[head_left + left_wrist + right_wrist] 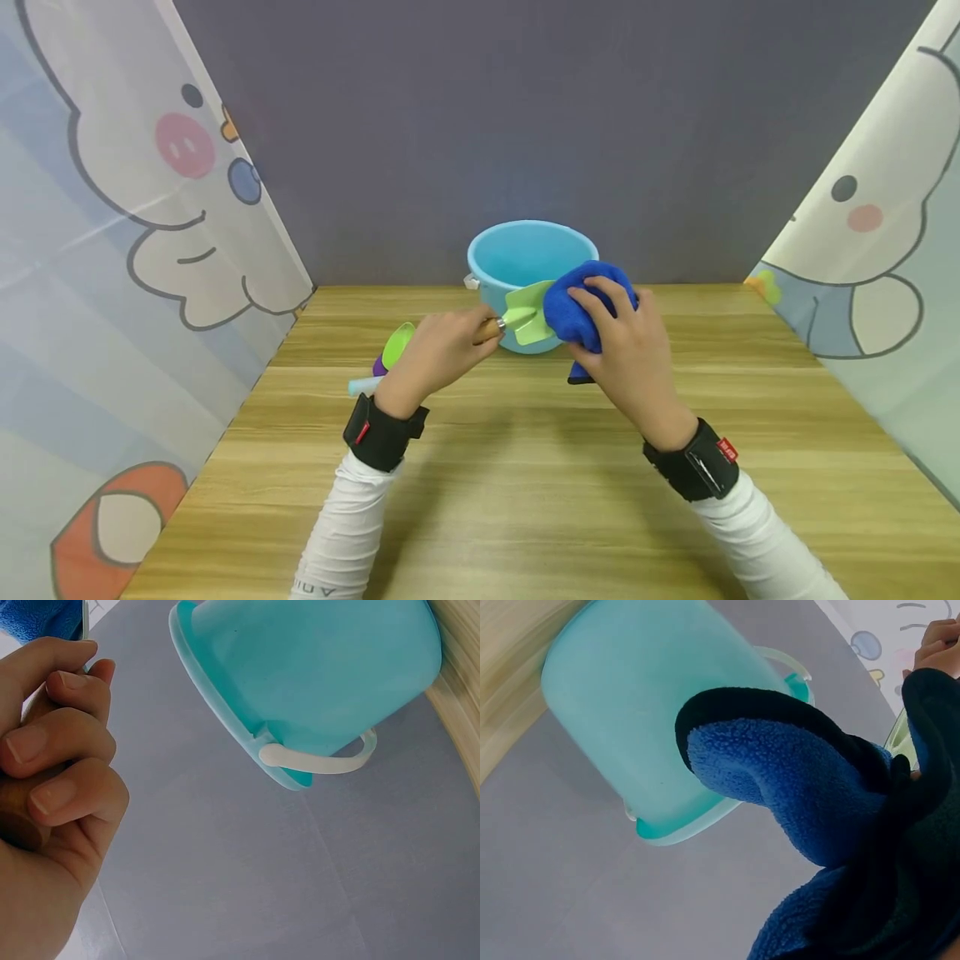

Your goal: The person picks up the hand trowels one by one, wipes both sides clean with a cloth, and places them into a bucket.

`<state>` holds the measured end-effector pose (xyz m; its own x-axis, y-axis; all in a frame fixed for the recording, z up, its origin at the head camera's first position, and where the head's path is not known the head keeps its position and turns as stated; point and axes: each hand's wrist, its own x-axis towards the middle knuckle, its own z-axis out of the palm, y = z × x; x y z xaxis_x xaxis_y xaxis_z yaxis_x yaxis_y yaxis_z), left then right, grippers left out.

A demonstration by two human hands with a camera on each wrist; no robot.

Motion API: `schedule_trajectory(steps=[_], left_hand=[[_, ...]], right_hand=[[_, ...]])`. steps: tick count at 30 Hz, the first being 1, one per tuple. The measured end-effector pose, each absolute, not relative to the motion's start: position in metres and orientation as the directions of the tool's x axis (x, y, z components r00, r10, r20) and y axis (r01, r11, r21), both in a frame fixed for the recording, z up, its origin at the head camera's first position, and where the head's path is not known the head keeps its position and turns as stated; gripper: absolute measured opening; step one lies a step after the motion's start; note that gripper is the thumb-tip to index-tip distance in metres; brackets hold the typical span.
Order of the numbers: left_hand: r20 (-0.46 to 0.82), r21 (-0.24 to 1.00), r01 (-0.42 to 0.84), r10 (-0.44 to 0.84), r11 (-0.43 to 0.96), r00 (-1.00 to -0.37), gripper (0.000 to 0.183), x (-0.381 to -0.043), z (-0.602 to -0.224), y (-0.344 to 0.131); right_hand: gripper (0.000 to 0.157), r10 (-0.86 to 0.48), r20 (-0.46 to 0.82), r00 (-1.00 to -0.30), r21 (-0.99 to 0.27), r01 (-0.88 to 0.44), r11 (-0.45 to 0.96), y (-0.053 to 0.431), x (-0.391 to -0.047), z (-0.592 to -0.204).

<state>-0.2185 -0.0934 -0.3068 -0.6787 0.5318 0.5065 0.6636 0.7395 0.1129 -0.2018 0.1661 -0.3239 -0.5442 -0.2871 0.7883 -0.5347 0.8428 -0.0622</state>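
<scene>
My left hand [448,346] grips the wooden handle [21,814] of a small garden trowel with a pale green blade [529,315], held out to the right above the table. A blue fleecy cloth [581,304] with a dark edge is bunched in my right hand [626,346], its fingers curled over it. The cloth overlaps the blade's far end in the head view, and a loose corner [735,761] hangs below. Just behind both hands stands a light blue bucket [532,242] with a white handle [322,763].
Left of my left hand, partly hidden by it, lie a bright green scoop-like piece [397,344], a purple piece [379,367] and a pale blue piece [365,386]. The wooden table [495,500] ends at a dark back wall [525,108]; cartoon-printed sheets flank both sides.
</scene>
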Motion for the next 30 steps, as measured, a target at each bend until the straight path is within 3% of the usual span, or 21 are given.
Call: schedule_trajectory(steps=[10, 21, 30], left_hand=[[0.472, 0.153, 0.643, 0.516, 0.751, -0.715, 0.016, -0.217, -0.307, -0.095], [0.316, 0.277, 0.550, 0.466, 0.788, -0.826, 0.029, -0.220, -0.304, -0.100], [0.334, 0.255, 0.559, 0.471, 0.789, -0.817, 0.025, -0.222, -0.305, -0.101]], right_hand=[[0.063, -0.244, 0.789, -0.564, -0.092, -0.501, 0.861, 0.174, -0.204, -0.322], [0.057, -0.191, 0.796, -0.575, -0.129, -0.470, 0.873, 0.179, -0.208, -0.319], [0.057, -0.137, 0.814, -0.564, -0.188, -0.479, 0.857, 0.182, -0.202, -0.313]])
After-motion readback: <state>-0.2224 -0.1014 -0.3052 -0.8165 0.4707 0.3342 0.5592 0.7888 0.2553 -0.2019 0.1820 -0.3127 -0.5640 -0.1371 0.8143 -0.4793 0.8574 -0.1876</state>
